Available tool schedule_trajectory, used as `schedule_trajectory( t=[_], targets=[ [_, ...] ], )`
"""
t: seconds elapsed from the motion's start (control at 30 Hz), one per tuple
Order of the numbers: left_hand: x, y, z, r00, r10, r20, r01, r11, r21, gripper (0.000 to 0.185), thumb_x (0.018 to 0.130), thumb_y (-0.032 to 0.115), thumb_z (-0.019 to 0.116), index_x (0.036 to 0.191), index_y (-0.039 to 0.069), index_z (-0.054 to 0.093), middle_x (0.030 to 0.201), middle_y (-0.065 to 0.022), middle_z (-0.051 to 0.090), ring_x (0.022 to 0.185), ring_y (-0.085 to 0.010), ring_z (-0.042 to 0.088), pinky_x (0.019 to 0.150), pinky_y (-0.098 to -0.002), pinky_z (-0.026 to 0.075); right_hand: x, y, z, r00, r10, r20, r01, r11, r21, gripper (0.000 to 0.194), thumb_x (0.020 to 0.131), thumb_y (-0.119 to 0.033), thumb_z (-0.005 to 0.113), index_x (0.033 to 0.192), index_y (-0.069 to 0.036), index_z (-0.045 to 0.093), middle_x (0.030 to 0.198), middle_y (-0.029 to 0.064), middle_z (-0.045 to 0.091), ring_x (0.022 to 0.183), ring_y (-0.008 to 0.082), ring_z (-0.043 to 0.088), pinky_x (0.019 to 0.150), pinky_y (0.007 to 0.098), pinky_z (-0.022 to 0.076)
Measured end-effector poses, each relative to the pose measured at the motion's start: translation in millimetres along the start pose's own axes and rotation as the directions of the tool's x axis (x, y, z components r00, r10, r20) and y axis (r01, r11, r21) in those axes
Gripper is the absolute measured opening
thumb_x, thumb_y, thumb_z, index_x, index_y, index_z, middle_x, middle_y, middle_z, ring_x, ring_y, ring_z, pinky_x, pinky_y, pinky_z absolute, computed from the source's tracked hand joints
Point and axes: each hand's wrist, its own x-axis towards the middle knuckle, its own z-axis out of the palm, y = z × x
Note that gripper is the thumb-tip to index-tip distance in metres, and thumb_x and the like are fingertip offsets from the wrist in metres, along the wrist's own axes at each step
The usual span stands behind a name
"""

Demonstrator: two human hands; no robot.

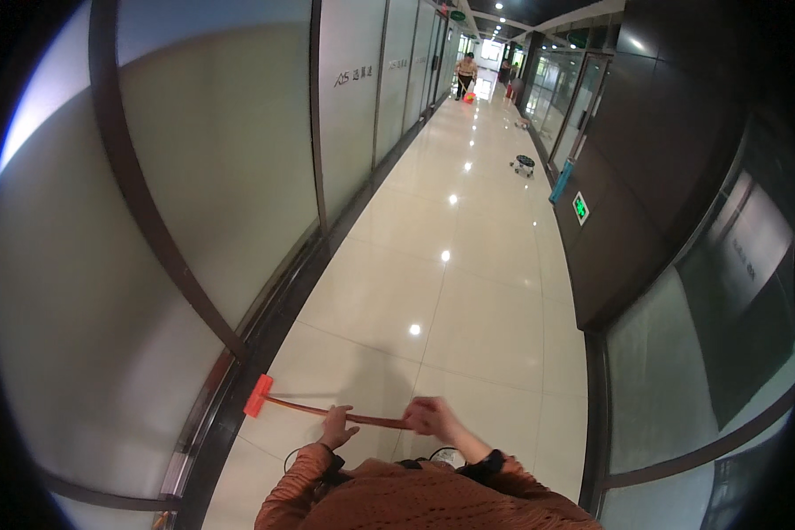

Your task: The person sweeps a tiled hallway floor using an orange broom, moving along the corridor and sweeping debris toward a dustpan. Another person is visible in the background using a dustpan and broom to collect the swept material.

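Observation:
A long brown handle [298, 407] runs across in front of me, with a flat orange-red head [258, 396], perhaps a broom's or mop's, at its left end. That head rests at the left edge of the tiled floor, by the dark base strip of the glass wall. My right hand [427, 419] is closed around the handle's near end and looks slightly blurred. Farther along the handle is my left hand [336, 427], its palm against it and its fingers and thumb spread, not wrapped around it.
Frosted glass panels [218, 165] line the left side; a dark wall [662, 146] with a green exit sign [580, 208] stands right. A wheeled stool [523, 164] is farther up the glossy corridor. A person [466, 71] stands beyond with a red dustpan-like thing [469, 98].

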Motion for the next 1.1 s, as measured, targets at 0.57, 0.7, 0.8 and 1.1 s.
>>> schedule_trajectory(
  t=[0.57, 0.7, 0.8, 1.1],
  targets=[
    [5, -29, 30, 0.981, -0.167, 0.103, 0.157, 0.982, 0.102, 0.099, 0.065, 0.04, 0.079, 0.139, 0.006, 0.022, 0.132, -0.0199, 0.034, 0.123, -0.0398, 0.031, 0.099, -0.0514, 0.033, 17, 82, 19, 0.999, 0.05, -0.004, -0.05, 0.997, -0.059, 0.027, 0.096, -0.019, 0.047, 0.082, 0.001, 0.059, 0.058, -0.0014, 0.044, 0.051, 0.006, 0.036, 0.049, 0.0222, 0.032],
    [12, -15, 25, 0.999, 0.018, 0.051, -0.019, 0.999, 0.031, 0.091, 0.065, 0.037, 0.079, 0.134, 0.003, 0.03, 0.119, -0.0206, 0.046, 0.113, -0.037, 0.044, 0.094, -0.0455, 0.039, 6, 70, 4, 0.998, -0.053, 0.035, 0.052, 0.998, 0.029, 0.026, 0.095, -0.019, 0.049, 0.083, 0.001, 0.059, 0.058, -0.0019, 0.043, 0.05, 0.0065, 0.036, 0.048, 0.0235, 0.0307],
    [21, 3, 25, 0.993, 0.024, 0.114, -0.015, 0.997, -0.078, 0.08, 0.069, 0.038, 0.075, 0.131, 0.007, 0.035, 0.113, -0.0191, 0.052, 0.106, -0.0365, 0.05, 0.089, -0.0467, 0.041, -16, 25, -24, 0.983, 0.039, -0.177, 0.0, 0.977, 0.215, 0.024, 0.093, -0.017, 0.05, 0.082, 0.001, 0.06, 0.059, 0.002, 0.051, 0.048, 0.0074, 0.042, 0.042, 0.0236, 0.031],
    [31, 30, 52, 0.905, 0.174, 0.389, -0.164, 0.985, -0.06, 0.058, 0.081, 0.043, 0.064, 0.124, 0.01, 0.045, 0.113, -0.0168, 0.054, 0.105, -0.0358, 0.051, 0.088, -0.0471, 0.043, -82, -60, -57, 0.752, -0.517, -0.409, 0.609, 0.782, 0.13, 0.029, 0.096, -0.019, 0.046, 0.075, -0.001, 0.055, 0.04, -0.0034, 0.029, 0.032, 0.0079, 0.023, 0.038, 0.0251, 0.028]
  ],
)
